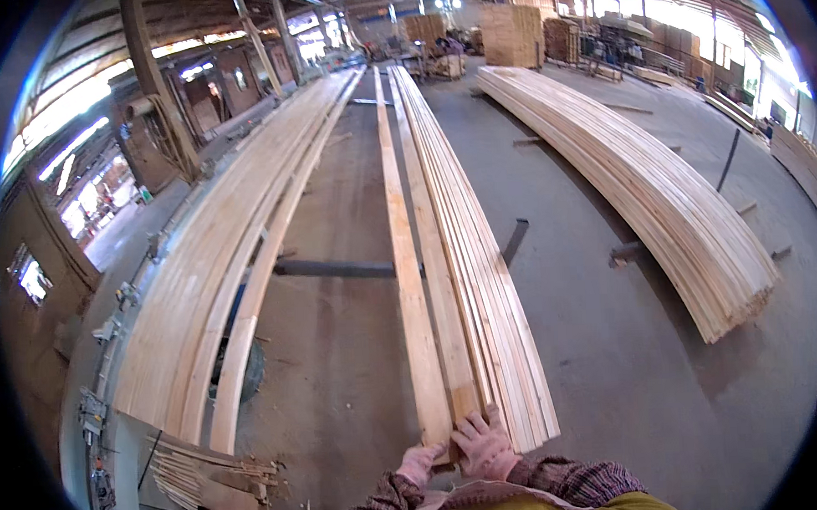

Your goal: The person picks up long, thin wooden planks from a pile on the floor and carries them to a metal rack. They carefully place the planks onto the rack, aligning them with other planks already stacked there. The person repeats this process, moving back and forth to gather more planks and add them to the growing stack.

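Observation:
My left hand (420,464), in a pinkish work glove, is closed at the near end of a long, narrow wooden board (415,337). Right beside it my right hand (485,445), gloved alike, grips the near end of the neighbouring wooden board (446,331), its fingers bent over the top. What the thumbs do underneath is hidden. A thin gap runs between these two boards. Against the second one, on its right, lies a row of boards on edge (494,333), packed side by side.
A wide layer of boards (199,255) lies on the left, a separate board (240,363) along its right side. Dark metal bars (336,268) cross below the boards. A long lumber stack (643,190) stands right. Wood offcuts (213,487) are heaped lower left; a post (159,83) rises behind.

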Demonstrator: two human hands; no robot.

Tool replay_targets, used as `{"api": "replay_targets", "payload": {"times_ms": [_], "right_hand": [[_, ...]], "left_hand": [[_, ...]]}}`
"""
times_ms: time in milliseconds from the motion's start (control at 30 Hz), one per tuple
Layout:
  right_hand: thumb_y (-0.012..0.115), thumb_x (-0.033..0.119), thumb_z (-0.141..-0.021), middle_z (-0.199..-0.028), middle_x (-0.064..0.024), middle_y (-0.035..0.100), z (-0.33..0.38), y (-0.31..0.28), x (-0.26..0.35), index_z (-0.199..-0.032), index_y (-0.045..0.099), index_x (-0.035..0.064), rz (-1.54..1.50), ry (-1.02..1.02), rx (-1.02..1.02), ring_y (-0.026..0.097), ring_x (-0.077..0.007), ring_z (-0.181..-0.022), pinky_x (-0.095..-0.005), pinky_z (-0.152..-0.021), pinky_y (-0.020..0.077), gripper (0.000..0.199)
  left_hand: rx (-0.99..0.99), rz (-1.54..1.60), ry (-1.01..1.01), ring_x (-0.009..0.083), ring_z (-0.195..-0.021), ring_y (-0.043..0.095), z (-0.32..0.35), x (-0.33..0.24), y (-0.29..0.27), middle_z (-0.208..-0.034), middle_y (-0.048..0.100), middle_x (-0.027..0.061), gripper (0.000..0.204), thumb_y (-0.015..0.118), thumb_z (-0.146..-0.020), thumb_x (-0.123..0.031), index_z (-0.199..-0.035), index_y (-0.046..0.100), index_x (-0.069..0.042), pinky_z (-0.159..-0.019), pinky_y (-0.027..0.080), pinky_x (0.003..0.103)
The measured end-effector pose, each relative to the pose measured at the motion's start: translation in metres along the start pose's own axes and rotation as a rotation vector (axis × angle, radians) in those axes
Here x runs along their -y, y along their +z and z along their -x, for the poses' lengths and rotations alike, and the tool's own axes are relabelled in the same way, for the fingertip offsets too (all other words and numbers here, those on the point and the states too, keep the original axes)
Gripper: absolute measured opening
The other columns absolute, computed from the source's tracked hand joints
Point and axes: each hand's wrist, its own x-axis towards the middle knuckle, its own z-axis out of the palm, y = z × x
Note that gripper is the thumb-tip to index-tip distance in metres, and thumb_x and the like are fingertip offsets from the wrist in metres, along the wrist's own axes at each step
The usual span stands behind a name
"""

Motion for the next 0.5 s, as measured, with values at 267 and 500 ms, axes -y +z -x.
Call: {"api": "replay_targets", "payload": {"times_ms": [267, 500], "right_hand": [[0.063, 0.039, -0.084, -0.147, -0.0096, 0.044, 0.008, 0.006, 0.029, -0.135, 0.054, 0.0114, 0.189, -0.050, 0.292, 0.033, -0.0328, -0.141, -0.0637, -0.118, 0.0141, 0.058], [0.056, 0.018, -0.089, -0.135, -0.0128, 0.052, -0.001, 0.016, 0.045, -0.112, 0.067, 0.0095, 0.208, -0.164, 0.143, 0.039, -0.0335, -0.136, -0.0616, -0.118, 0.0230, 0.027]], "left_hand": [[0.057, -0.076, 0.321, 0.0254, -0.090, 0.072, 0.073, -0.062, -0.091, -0.099, 0.072, 0.0116, 0.025, 0.063, -0.096, -0.017, -0.110, 0.069, 0.003, -0.073, 0.063, 0.046], [-0.062, -0.173, 0.283, 0.0285, -0.090, 0.071, 0.088, -0.087, -0.116, -0.102, 0.071, 0.0168, 0.039, 0.067, -0.094, -0.025, -0.122, 0.059, 0.001, -0.072, 0.062, 0.044]]}}
